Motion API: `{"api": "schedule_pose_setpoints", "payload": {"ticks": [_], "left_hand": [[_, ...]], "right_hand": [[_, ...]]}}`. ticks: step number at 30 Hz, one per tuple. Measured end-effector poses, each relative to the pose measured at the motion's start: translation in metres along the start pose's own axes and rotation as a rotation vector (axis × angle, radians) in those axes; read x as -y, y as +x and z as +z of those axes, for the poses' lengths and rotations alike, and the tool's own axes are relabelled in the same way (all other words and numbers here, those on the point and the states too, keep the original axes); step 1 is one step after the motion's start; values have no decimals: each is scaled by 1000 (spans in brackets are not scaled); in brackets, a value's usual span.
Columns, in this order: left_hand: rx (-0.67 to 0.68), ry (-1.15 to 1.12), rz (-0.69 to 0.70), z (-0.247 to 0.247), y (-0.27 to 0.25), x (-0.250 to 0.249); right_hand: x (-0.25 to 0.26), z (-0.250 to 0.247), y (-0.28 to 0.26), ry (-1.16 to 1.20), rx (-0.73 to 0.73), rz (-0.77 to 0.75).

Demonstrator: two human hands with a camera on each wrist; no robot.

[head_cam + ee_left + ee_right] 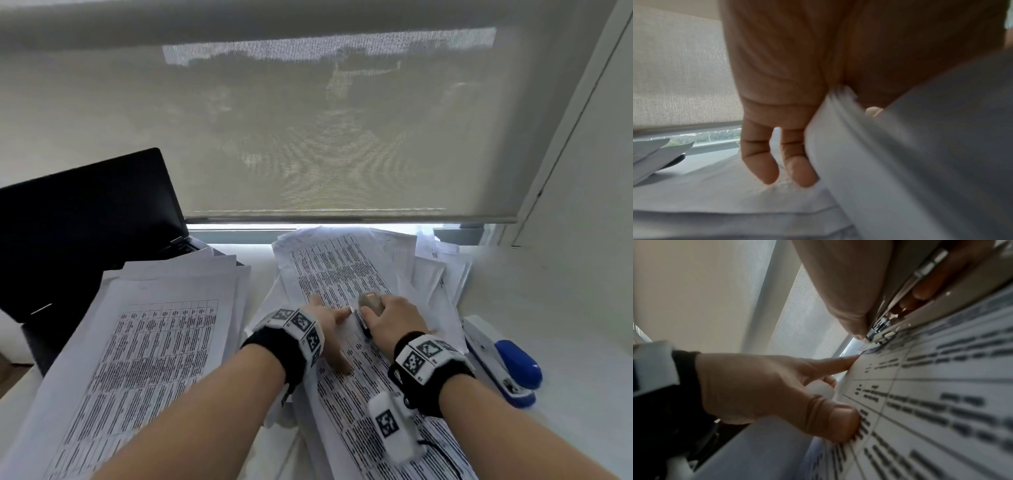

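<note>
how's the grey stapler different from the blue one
The grey stapler is gripped in the right hand, its mouth over the corner of the printed sheets that the left hand pinches. The blue stapler lies untouched on the table, right of the papers. The grey one is grey-beige, the blue one blue over a white body. The blue one looks bulkier. Both are desk staplers.

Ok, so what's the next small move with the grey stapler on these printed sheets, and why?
Probably squeeze the small grey stapler shut. The right hand grips it with its mouth over the corner of the printed white sheets, and the left hand holds those sheets steady beside it.
</note>
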State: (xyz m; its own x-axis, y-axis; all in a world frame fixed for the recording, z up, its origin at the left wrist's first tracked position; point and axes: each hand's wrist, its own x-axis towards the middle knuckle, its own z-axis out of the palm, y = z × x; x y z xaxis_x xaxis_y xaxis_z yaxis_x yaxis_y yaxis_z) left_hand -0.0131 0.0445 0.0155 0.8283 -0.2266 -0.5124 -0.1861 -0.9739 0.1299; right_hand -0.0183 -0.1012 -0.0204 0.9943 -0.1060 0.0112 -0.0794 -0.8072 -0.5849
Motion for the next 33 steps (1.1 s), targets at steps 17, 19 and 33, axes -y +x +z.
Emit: {"api": "schedule_pose_setpoints", "payload": {"ticks": [17,19,33], "left_hand": [[-60,-74,-78,8,-3,-1],[-135,-184,-96,13,-6,5],[-628,-760,-215,50,-52,34]], "right_hand": [[13,14,37,-39,59,62],[9,13,37,-4,44,81],[-36,-42,-30,373,-24,141]]}}
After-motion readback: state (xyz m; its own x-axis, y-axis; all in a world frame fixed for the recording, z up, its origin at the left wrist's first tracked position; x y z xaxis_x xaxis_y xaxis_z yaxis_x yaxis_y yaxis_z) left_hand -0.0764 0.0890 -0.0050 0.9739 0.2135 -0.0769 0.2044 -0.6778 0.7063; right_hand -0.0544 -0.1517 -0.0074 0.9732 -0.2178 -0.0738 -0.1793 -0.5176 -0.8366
